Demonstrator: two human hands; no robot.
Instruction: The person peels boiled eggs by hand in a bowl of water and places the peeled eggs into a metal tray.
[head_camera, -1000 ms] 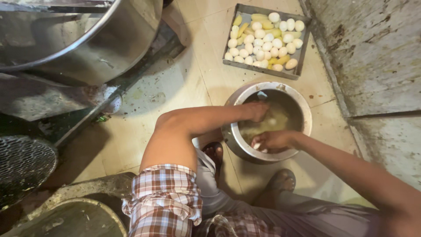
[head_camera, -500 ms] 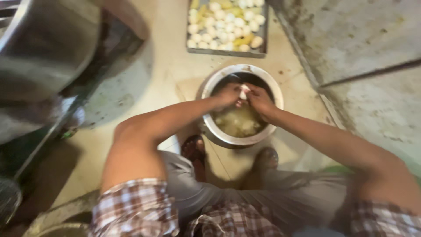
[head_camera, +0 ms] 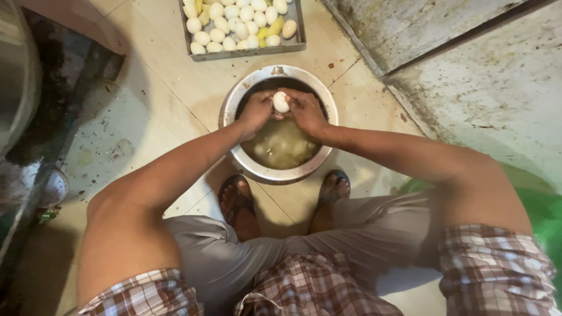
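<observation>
A steel pot [head_camera: 232, 99] of cloudy water stands on the tiled floor between my feet. Above its far side I hold one white egg [head_camera: 281, 102] with both hands. My left hand [head_camera: 256, 111] grips it from the left, my right hand [head_camera: 305, 111] from the right. More pale shapes lie under the water [head_camera: 281, 146]. Beyond the pot, a metal tray [head_camera: 246, 51] carries several peeled white eggs and a few yellowish pieces.
A stained concrete wall or step [head_camera: 468, 76] runs along the right. Large steel vessels [head_camera: 17, 76] and dark grime fill the left side. My sandalled feet [head_camera: 237, 202] sit just before the pot. Something green [head_camera: 541, 216] lies at the right edge.
Both hands rose out of the water and came together on one egg above the pot. The camera tilted so the pot and tray sit higher and more central.
</observation>
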